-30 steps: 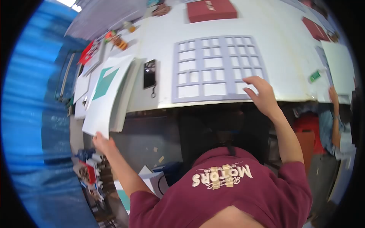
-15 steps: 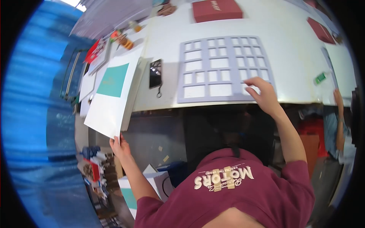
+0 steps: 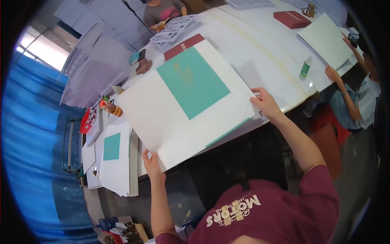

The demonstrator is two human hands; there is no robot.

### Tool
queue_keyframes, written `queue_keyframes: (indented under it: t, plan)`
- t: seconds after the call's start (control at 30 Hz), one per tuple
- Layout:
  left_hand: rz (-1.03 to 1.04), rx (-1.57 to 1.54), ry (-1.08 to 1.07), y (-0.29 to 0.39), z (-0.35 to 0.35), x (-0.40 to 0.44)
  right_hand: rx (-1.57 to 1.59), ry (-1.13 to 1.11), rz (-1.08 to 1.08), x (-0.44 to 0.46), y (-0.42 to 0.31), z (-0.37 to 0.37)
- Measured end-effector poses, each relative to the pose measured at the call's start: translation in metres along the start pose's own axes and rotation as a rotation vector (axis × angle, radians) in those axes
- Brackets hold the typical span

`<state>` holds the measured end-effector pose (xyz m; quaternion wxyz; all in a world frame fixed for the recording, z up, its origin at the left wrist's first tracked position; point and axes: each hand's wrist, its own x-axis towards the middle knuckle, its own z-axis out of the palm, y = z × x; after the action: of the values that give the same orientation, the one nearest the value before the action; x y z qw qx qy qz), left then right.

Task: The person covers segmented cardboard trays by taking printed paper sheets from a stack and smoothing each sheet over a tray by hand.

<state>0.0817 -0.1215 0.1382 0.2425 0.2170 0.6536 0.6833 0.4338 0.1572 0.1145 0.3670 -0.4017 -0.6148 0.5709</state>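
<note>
Fingers clamped on its near corners, left hand (image 3: pixel 153 166) and right hand (image 3: pixel 267 105) hold the sheet (image 3: pixel 172 116) mostly over the tabletop (image 3: pixel 260 49), and it looks light, bendy, easily creased, best taken by the edges!

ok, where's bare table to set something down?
Clearest patch: white table between the held sheet and the green bottle, running back toward the right-hand red box. Crowded: left end, with the sheet stack and the brown bottle; right end, around a co-worker's board. Under the held sheet: mostly hidden.
</note>
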Motion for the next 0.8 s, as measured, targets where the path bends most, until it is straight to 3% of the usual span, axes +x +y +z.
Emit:
queue_keyframes:
  t: [0.1,0.2,0.37,0.5,0.8]
  plan:
    - [0.043,0.070,-0.033,-0.012,0.023,0.019,-0.047,0.069,-0.032,0.008,0.037,-0.025]
    - [0.057,0.175,-0.124,-0.024,0.033,0.043,-0.388,0.109,-0.162,0.014,0.056,-0.049]
    - [0.000,0.130,-0.171,-0.033,0.040,0.049,-0.209,-0.009,-0.132,0.001,0.085,-0.060]
    - [-0.016,0.146,-0.173,-0.038,0.028,0.056,-0.475,-0.049,-0.271,0.002,0.090,-0.064]
    - [-0.038,0.201,-0.162,-0.045,0.025,0.064,-0.662,-0.069,-0.275,0.011,0.098,-0.063]
